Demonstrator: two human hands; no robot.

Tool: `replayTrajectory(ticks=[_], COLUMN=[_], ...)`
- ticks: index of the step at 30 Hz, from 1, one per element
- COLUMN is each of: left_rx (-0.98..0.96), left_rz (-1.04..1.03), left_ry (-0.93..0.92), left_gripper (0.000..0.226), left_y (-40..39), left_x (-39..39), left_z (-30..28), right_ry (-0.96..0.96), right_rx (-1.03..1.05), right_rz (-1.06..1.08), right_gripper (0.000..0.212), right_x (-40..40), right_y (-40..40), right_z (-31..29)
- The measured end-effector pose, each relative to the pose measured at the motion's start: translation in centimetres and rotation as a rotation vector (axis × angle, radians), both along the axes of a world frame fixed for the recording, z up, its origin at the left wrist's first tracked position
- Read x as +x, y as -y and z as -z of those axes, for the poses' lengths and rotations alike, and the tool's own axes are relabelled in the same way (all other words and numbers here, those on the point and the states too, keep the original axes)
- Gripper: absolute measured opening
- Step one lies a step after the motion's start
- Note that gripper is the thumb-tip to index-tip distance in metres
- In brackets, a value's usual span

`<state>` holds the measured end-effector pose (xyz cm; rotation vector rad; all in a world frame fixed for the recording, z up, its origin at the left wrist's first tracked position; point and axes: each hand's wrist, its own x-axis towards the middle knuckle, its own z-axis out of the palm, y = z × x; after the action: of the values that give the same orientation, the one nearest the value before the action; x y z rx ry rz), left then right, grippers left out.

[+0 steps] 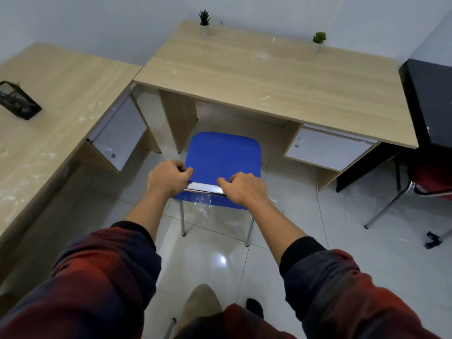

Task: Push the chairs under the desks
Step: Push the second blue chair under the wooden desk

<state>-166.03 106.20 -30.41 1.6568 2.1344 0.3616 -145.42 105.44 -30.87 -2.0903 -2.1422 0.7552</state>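
The blue chair (221,157) is held by its shiny top bar, so it can be pushed straight. The left hand (168,178) and right hand (244,189) are curled tight on that bar, fingers (187,171) wrapped over it. The seat front is just at the edge of the middle worktop (269,77). An open gap is seen between the side panel (177,118) and the white drawer box (325,152). Room is left on both sides.

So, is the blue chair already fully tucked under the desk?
No: the blue chair has only its front edge near the wooden desk; the seat sits out on the floor, with left hand and right hand gripping its back.
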Motion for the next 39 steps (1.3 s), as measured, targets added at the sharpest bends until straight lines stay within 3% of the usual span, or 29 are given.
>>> replayTrajectory(ticks=[10,16,39], left_rx=[-0.023,-0.076,-0.030], left_rz=[0.121,0.180,0.223], left_ry=[0.060,-0.025,-0.100], left_gripper=[0.029,0.028,0.047], left_y=[-6.0,-9.6,-18.6], left_x=[-12.2,-17.1,-6.4], left_z=[0.4,-0.3,-0.1], right_ry=[-0.058,-0.144,-0.171], right_rx=[-0.011,0.045,0.122], right_rz=[0.160,0.226,0.237], right_gripper=[0.059,0.057,0.040], right_x=[-12.4,-18.6,-6.6], right_y=[-1.2,-2.7,-14.2], right_z=[0.1,-0.2,-0.3])
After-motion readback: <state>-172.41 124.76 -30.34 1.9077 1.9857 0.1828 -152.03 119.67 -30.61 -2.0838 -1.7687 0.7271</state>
